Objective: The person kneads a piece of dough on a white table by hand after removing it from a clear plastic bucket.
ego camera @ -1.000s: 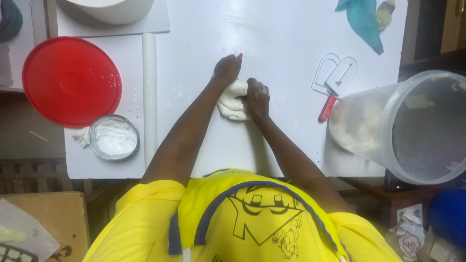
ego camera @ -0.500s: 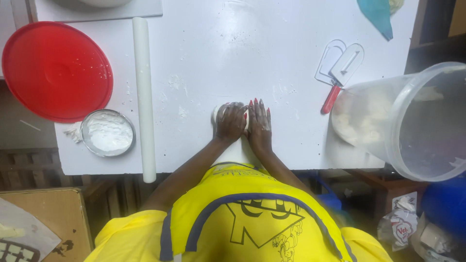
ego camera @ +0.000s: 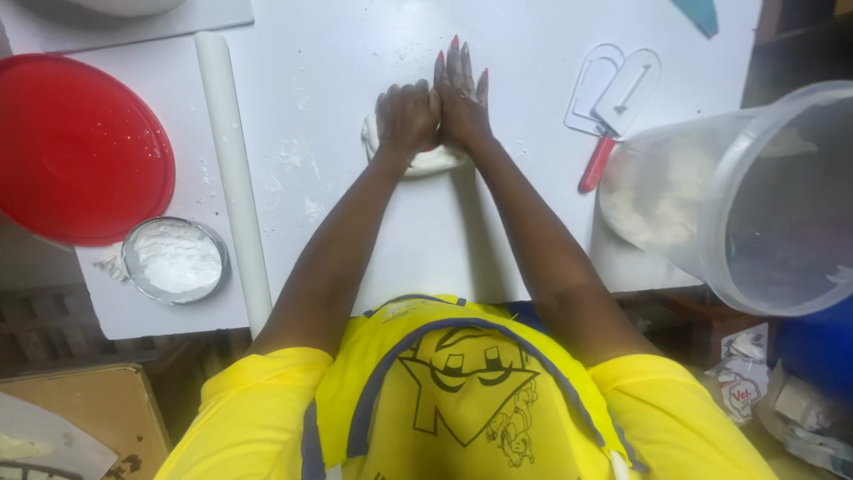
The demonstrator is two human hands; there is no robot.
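Note:
A lump of white dough (ego camera: 426, 160) lies on the white table (ego camera: 355, 80), mostly hidden under both hands. My left hand (ego camera: 407, 116) is curled into a fist and presses down on the dough's left part. Beside it, touching it, my right hand (ego camera: 462, 93) lies flat with fingers stretched forward over the dough's far edge, palm heel on the dough. Both arms reach out from a yellow shirt at the bottom of the head view.
A white rolling pin (ego camera: 233, 178) lies lengthwise left of the dough. Further left sit a red lid (ego camera: 75, 147) and a round tin of flour (ego camera: 175, 260). A red-handled scraper (ego camera: 613, 111) lies at the right, beside a large clear tub (ego camera: 755, 196) holding dough.
Both hands have pushed forward over the dough, away from the table's near edge. The left hand has closed into a fist and the right fingers have stretched out flat.

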